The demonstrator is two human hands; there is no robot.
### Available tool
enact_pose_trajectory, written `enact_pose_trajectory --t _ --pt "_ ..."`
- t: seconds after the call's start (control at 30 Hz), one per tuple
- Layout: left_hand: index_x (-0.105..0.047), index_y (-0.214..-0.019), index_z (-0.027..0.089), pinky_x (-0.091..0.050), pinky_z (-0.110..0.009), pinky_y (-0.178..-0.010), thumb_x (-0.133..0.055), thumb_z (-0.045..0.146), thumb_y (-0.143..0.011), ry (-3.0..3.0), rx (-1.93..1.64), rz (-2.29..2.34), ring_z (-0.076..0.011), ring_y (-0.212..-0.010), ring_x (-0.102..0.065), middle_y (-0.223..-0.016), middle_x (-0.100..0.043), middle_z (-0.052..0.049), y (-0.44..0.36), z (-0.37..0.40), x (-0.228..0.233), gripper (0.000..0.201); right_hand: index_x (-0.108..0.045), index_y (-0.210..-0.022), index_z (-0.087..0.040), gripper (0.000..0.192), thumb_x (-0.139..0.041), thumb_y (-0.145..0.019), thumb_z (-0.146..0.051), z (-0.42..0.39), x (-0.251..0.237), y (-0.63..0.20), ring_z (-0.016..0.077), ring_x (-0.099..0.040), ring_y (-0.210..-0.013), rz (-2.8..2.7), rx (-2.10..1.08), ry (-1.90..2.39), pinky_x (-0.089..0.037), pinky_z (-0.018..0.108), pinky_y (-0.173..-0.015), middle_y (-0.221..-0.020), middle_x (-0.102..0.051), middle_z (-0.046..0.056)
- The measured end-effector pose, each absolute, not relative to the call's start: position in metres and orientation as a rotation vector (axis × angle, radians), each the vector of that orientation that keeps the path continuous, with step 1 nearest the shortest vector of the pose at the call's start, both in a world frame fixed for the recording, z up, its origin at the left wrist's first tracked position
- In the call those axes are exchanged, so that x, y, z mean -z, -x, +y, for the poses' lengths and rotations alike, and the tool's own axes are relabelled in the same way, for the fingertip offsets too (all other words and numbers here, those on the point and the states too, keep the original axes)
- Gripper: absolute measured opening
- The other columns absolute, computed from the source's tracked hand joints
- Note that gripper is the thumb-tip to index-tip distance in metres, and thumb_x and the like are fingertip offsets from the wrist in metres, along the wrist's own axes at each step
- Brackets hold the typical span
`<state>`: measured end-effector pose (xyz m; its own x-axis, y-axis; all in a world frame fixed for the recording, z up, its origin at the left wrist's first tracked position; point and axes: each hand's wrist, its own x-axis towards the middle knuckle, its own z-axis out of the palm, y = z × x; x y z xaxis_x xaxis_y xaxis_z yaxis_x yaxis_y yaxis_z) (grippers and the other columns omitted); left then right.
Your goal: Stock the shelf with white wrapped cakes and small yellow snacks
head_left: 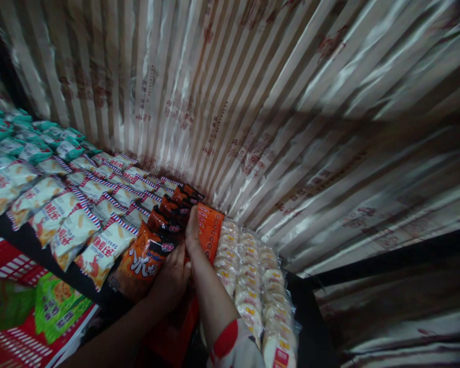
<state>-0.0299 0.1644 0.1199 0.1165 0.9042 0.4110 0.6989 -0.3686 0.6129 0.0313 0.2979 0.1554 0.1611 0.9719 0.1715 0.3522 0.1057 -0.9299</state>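
Orange and black snack bags (140, 260) stand in a slanting row in the lower middle of the head view. My left hand (172, 273) rests against the right edge of the front bag, fingers stretched along it. Just right of it, my right hand (192, 232) is held flat and edge-on between the bags and an orange box (210, 230). Its fingers are straight and point away from me. Whether the right palm touches the bags behind cannot be made out. Right of the box lie several columns of clear-wrapped round pale cakes (249, 286).
White snack bags with striped edges (111, 245) fill rows to the left, with teal bags (30, 138) beyond. A red basket (15, 347) holding a green packet (57, 306) sits at lower left. A striped, crinkled plastic sheet (253, 102) hangs behind the goods.
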Motion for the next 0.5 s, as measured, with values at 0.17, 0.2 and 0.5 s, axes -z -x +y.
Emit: enact_pose_trajectory --t 0.17,0.2,0.5 --pt "-0.039 -0.136 0.005 -0.033 -0.047 -0.108 -0.034 0.023 -0.09 -2.484 -1.057 1.566 -0.0282 -0.138 -0.027 -0.145 -0.036 -0.019 0.029 0.149 -0.123 0.05 -0.025 -0.146 -0.008 0.067 -0.014 -0.095 -0.05 0.264 -0.169 -0.056 0.0179 -0.016 -0.142 -1.398 -0.651 1.746 -0.015 0.038 -0.115 -0.153 -0.023 0.01" --pt "-0.04 -0.136 0.006 -0.032 -0.046 -0.109 -0.035 0.022 -0.089 -2.55 -1.019 1.553 -0.028 -0.138 -0.027 -0.146 -0.036 -0.018 0.027 0.144 -0.122 0.05 -0.024 -0.146 -0.007 0.065 -0.017 -0.095 -0.048 0.259 -0.168 -0.061 0.0197 -0.013 -0.142 -1.445 -0.595 1.823 -0.014 0.04 -0.115 -0.153 -0.021 0.011" --pt "-0.049 -0.131 0.014 -0.018 -0.046 -0.109 -0.04 0.039 -0.087 -2.77 -0.908 1.563 -0.0284 -0.127 -0.041 -0.138 -0.048 -0.013 0.006 0.097 -0.124 0.051 -0.027 -0.146 -0.009 0.056 -0.029 -0.095 -0.034 0.236 -0.164 -0.066 0.0308 -0.003 -0.143 -1.703 -0.393 2.197 -0.009 0.05 -0.113 -0.153 -0.016 0.017"
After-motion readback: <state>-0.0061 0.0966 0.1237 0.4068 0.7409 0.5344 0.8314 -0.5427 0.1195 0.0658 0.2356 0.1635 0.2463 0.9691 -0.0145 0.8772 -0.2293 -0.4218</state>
